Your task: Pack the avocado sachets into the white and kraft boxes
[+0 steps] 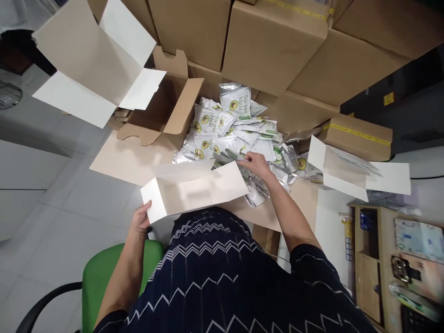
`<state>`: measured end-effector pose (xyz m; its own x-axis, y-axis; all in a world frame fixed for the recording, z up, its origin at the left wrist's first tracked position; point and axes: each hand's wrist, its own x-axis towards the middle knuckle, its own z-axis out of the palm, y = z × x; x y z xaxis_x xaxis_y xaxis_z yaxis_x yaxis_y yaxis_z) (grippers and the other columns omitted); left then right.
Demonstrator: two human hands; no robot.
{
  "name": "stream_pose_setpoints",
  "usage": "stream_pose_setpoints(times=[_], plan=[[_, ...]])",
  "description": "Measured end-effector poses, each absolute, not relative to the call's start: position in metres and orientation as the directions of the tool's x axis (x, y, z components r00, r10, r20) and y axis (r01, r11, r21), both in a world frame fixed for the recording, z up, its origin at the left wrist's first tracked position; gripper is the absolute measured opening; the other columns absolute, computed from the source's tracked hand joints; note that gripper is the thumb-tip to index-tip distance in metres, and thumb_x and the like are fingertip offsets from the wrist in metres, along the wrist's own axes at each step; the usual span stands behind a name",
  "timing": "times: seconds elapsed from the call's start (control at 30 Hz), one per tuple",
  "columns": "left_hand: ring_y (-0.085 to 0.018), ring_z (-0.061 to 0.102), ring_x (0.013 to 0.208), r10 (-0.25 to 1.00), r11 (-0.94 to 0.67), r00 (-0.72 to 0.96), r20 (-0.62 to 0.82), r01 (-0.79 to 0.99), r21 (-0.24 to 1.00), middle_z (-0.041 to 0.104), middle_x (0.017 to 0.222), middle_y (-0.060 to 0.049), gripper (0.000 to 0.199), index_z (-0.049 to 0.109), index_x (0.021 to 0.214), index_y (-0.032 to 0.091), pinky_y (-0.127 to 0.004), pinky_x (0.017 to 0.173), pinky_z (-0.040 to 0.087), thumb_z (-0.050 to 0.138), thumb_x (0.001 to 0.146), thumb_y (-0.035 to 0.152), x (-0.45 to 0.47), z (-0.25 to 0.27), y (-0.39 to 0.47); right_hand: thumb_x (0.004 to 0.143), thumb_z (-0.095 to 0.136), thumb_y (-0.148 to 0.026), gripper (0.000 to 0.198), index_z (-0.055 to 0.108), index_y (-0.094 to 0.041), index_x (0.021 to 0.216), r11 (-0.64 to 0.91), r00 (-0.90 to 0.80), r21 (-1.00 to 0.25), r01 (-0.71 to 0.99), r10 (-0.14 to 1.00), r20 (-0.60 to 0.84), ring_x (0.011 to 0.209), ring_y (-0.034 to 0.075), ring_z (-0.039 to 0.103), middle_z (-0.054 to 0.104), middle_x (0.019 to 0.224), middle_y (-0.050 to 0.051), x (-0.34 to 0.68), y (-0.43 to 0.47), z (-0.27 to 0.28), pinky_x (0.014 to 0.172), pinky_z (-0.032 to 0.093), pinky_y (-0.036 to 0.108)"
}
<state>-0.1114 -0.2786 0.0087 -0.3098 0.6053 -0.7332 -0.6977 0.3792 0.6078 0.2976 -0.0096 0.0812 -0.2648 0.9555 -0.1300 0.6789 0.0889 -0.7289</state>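
Note:
A white carton (204, 189) with its top open is held tilted in front of my body, above the near edge of the table. My left hand (142, 215) grips its left end, the thumb on the outer face. At the far right corner of the carton, the fingers of my right hand (255, 165) are pinched together on the edge of its flap. Just beyond lies a heap of silver-white sachets (208, 120) printed with avocado halves and "Su·per Meal". Some sachets lie right under my right hand and wrist.
A brown cardboard box (183, 108) stands open behind the heap, with a large open white carton (93, 60) beside it. Big closed brown boxes (270, 44) are stacked at the back. Another open white carton (350, 171) is at the right. A green chair (104, 273) stands at my left.

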Motion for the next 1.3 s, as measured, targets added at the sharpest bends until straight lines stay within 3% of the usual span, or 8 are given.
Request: stream_pose_setpoints(times=[0.17, 0.4, 0.6, 0.77, 0.87, 0.97, 1.1, 1.3], plan=[[-0.036, 0.074, 0.102, 0.614, 0.447, -0.228, -0.756, -0.689, 0.57, 0.08, 0.093, -0.011, 0.05, 0.072, 0.105, 0.012, -0.046, 0.092, 0.063, 0.086, 0.059, 0.025, -0.091, 0.009, -0.279, 0.084, 0.063, -0.046, 0.036, 0.043, -0.022, 0.065, 0.172, -0.125, -0.7, 0.693, 0.985, 0.118, 0.06, 0.012, 0.039, 0.043, 0.063, -0.005, 0.324, -0.027, 0.157, 0.058, 0.032, 0.027], [-0.035, 0.073, 0.107, 0.686, 0.488, -0.172, -0.707, -0.613, 0.622, 0.078, 0.108, -0.014, 0.068, 0.069, 0.118, 0.013, -0.045, 0.094, 0.062, 0.092, 0.06, 0.039, -0.09, 0.011, -0.289, 0.098, 0.06, -0.032, 0.005, 0.063, -0.029, 0.101, 0.546, -0.368, -0.494, 0.677, 0.832, 0.416, 0.055, 0.012, 0.049, 0.06, 0.072, -0.003, 0.317, -0.107, 0.277, 0.05, 0.033, 0.027], [-0.034, 0.072, 0.106, 0.689, 0.493, -0.218, -0.691, -0.558, 0.667, 0.077, 0.108, -0.016, 0.074, 0.064, 0.123, 0.011, -0.045, 0.09, 0.063, 0.089, 0.064, 0.047, -0.078, 0.016, -0.291, 0.106, 0.041, -0.03, 0.019, 0.058, -0.023, 0.1, 0.741, -0.865, -0.574, 0.347, 0.49, 0.109, 0.053, 0.011, 0.048, 0.057, 0.067, -0.003, 0.24, -0.096, 0.24, 0.052, 0.034, 0.025], [-0.03, 0.069, 0.111, 0.747, 0.421, -0.347, -0.568, -0.414, 0.807, 0.068, 0.129, -0.017, 0.083, 0.048, 0.144, 0.018, -0.043, 0.091, 0.061, 0.078, 0.075, 0.055, -0.068, 0.01, -0.291, 0.103, 0.039, -0.027, 0.018, 0.055, -0.019, 0.106, 0.439, -0.775, -0.689, 0.577, 0.56, -0.292, 0.065, 0.017, 0.053, 0.059, 0.075, 0.003, 0.158, -0.102, 0.161, 0.062, 0.041, 0.03], [-0.027, 0.064, 0.118, 0.796, 0.394, -0.484, -0.364, -0.042, 0.918, 0.047, 0.152, -0.018, 0.086, 0.031, 0.156, 0.029, -0.044, 0.095, 0.058, 0.071, 0.083, 0.051, -0.069, 0.006, -0.293, 0.097, 0.048, -0.02, 0.009, 0.054, -0.019, 0.103, 0.212, -0.653, -0.664, 0.717, 0.54, -0.531, 0.077, 0.019, 0.058, 0.063, 0.089, 0.007, 0.119, -0.12, 0.114, 0.069, 0.045, 0.032], [-0.029, 0.051, 0.134, 0.869, 0.307, -0.487, -0.083, 0.402, 0.863, 0.036, 0.159, -0.015, 0.059, 0.049, 0.147, 0.029, -0.049, 0.109, 0.047, 0.063, 0.091, 0.042, -0.071, 0.015, -0.294, 0.094, 0.053, -0.019, 0.004, 0.052, -0.02, 0.098, -0.058, -0.604, -0.686, 0.726, 0.424, -0.675, 0.082, 0.018, 0.063, 0.064, 0.1, 0.007, 0.099, -0.134, 0.085, 0.071, 0.049, 0.031], [-0.026, 0.046, 0.138, 0.912, 0.247, -0.41, 0.009, 0.566, 0.787, 0.048, 0.144, -0.01, 0.037, 0.064, 0.13, 0.028, -0.048, 0.115, 0.041, 0.046, 0.1, 0.041, -0.062, 0.042, -0.286, 0.097, 0.051, -0.021, 0.008, 0.053, -0.021, 0.105, -0.223, -0.604, -0.672, 0.706, 0.307, -0.736, 0.079, 0.016, 0.065, 0.066, 0.098, 0.005, 0.091, -0.144, 0.079, 0.073, 0.052, 0.03], [-0.038, 0.04, 0.136, 0.907, 0.416, -0.355, -0.227, 0.661, 0.625, 0.034, 0.146, -0.013, 0.052, 0.067, 0.128, 0.028, -0.054, 0.114, 0.039, 0.076, 0.079, 0.045, -0.05, 0.066, -0.255, 0.09, 0.06, -0.02, 0.017, 0.069, -0.021, 0.104, 0.079, -0.886, -0.897, 0.435, 0.212, -0.412, 0.093, 0.018, 0.066, 0.072, 0.101, 0.004, 0.126, -0.121, 0.137, 0.087, 0.052, 0.032]])
